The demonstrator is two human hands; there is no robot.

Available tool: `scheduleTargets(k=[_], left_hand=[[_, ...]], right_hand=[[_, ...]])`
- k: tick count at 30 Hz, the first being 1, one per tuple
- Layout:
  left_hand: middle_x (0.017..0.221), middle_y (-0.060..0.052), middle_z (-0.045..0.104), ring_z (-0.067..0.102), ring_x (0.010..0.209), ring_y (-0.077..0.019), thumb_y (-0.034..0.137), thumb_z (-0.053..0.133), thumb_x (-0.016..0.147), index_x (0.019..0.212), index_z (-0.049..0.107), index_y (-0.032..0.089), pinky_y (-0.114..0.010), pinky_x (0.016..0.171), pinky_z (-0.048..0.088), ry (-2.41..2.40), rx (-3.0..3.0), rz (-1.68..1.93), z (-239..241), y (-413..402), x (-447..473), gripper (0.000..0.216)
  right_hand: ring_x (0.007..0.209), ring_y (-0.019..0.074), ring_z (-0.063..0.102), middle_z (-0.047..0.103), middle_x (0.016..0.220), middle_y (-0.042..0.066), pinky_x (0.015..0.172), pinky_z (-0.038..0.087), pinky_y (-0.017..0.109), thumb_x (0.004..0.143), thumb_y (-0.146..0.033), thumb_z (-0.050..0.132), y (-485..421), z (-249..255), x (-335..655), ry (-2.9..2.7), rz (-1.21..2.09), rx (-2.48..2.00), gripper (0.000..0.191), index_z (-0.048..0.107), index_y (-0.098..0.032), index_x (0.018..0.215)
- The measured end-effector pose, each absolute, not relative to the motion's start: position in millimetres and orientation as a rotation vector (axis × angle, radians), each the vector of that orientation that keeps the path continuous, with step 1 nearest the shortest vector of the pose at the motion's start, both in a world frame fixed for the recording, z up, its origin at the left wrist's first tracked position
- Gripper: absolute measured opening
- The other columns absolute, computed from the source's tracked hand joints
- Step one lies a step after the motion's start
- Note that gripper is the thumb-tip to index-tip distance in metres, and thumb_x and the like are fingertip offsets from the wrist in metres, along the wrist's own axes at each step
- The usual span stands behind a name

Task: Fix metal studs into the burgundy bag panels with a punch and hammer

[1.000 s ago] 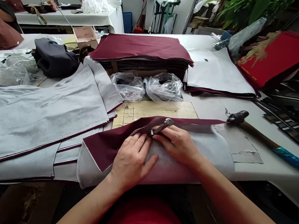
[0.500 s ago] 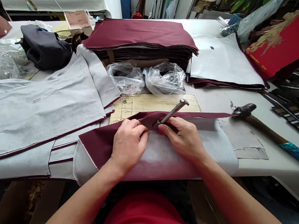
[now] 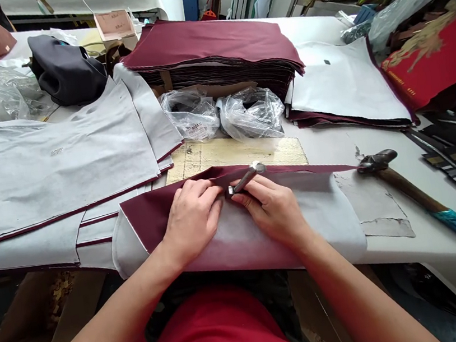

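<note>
A maroon sheet with a pale grey backing (image 3: 241,237), which looks like leather, lies folded over at the table's front edge. My left hand (image 3: 194,218) is closed on its far edge, thumb and fingers together at the maroon fold. My right hand (image 3: 273,207) grips a metal punch (image 3: 248,176), a short steel rod held at a slant beside the left fingertips. One end of the punch is near the sheet; the other points up and away to the right. Whether it touches the sheet I cannot tell.
A hammer (image 3: 408,185) with blue wrap lies at the right. Behind the sheet are a yellowish board (image 3: 234,156), plastic bags (image 3: 251,114) and a tall maroon stack (image 3: 210,43). Grey-backed pieces (image 3: 52,161) cover the left side; a white-backed pile (image 3: 343,87) sits back right.
My right hand has tilted the punch and brought it left, closer to the left fingertips. The left hand stays at the fold, and the view has shifted slightly.
</note>
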State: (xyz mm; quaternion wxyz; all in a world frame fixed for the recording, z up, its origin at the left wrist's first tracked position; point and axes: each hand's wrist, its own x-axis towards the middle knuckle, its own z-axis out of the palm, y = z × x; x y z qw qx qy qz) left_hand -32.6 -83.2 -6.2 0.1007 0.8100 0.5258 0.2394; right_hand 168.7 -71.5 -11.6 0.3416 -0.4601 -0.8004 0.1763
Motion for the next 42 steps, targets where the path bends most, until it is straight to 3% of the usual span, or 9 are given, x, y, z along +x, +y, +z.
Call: scheduleTargets(k=[6, 10, 23, 31, 35, 39, 42], left_hand=[[0.126, -0.005, 0.067, 0.058, 0.111, -0.0251, 0.025, 0.052, 0.103, 0.117, 0.069, 0.021, -0.041, 0.083, 0.044, 1.607, 2.553, 0.636, -7.1, -90.3, -32.5, 0.023], [0.127, -0.008, 0.067, 0.056, 0.114, -0.0273, 0.026, 0.052, 0.102, 0.12, 0.068, 0.02, -0.043, 0.087, 0.044, 1.641, 2.577, 0.626, -7.3, -90.1, -35.2, 0.025], [0.127, -0.008, 0.067, 0.055, 0.114, -0.0284, 0.026, 0.053, 0.102, 0.117, 0.071, 0.02, -0.044, 0.089, 0.044, 1.661, 2.584, 0.666, -11.2, -90.3, -38.1, 0.024], [0.127, -0.009, 0.067, 0.056, 0.115, -0.0285, 0.026, 0.052, 0.102, 0.115, 0.071, 0.02, -0.045, 0.09, 0.045, 1.661, 2.579, 0.673, -13.0, -89.0, -37.9, 0.024], [0.128, -0.011, 0.065, 0.056, 0.115, -0.0306, 0.028, 0.054, 0.1, 0.118, 0.069, 0.019, -0.045, 0.092, 0.046, 1.72, 2.598, 0.624, -6.8, -91.1, -38.9, 0.025], [0.139, -0.021, 0.057, 0.054, 0.121, -0.0383, 0.019, 0.055, 0.096, 0.142, 0.053, 0.014, -0.051, 0.096, 0.045, 1.908, 2.752, 0.437, 11.0, -91.5, -52.5, 0.047], [0.11, -0.02, 0.068, 0.064, 0.099, -0.0363, 0.008, 0.051, 0.09, 0.134, 0.057, 0.009, -0.05, 0.086, 0.047, 1.855, 2.938, 0.11, 32.4, -78.8, -66.6, 0.044]], right_hand=[[0.102, 0.0219, 0.069, 0.072, 0.115, 0.005, 0.087, 0.053, 0.031, 0.104, -0.03, 0.056, -70.2, -11.4, 164.8, -2.186, 0.379, -1.195, 0.019, 0.069, -0.024, 0.117], [0.095, 0.0222, 0.07, 0.073, 0.106, 0.006, 0.083, 0.053, 0.032, 0.105, -0.031, 0.055, -69.9, -10.7, 162.7, -2.191, 0.35, -1.218, 0.018, 0.07, -0.023, 0.111], [0.104, 0.0211, 0.069, 0.072, 0.115, 0.004, 0.092, 0.054, 0.031, 0.104, -0.026, 0.056, -71.0, -10.9, 166.2, -2.117, 0.439, -1.151, 0.017, 0.07, -0.025, 0.113], [0.094, 0.0241, 0.069, 0.074, 0.104, 0.007, 0.082, 0.052, 0.035, 0.104, -0.03, 0.053, -72.4, -10.1, 162.2, -2.227, 0.292, -1.262, 0.019, 0.07, -0.022, 0.106], [0.097, 0.0246, 0.07, 0.075, 0.107, 0.006, 0.087, 0.055, 0.035, 0.101, -0.032, 0.06, -68.2, -10.3, 166.1, -2.123, 0.488, -1.266, 0.016, 0.073, -0.024, 0.106], [0.079, 0.0216, 0.071, 0.074, 0.091, 0.003, 0.074, 0.06, 0.033, 0.095, -0.042, 0.066, -63.5, -9.5, 173.8, -1.609, 0.888, -1.302, 0.022, 0.074, -0.023, 0.101], [0.076, 0.0208, 0.07, 0.073, 0.083, 0.003, 0.073, 0.061, 0.032, 0.092, -0.049, 0.068, -61.7, -10.3, 176.9, -1.434, 1.052, -1.293, 0.03, 0.073, -0.02, 0.093]])
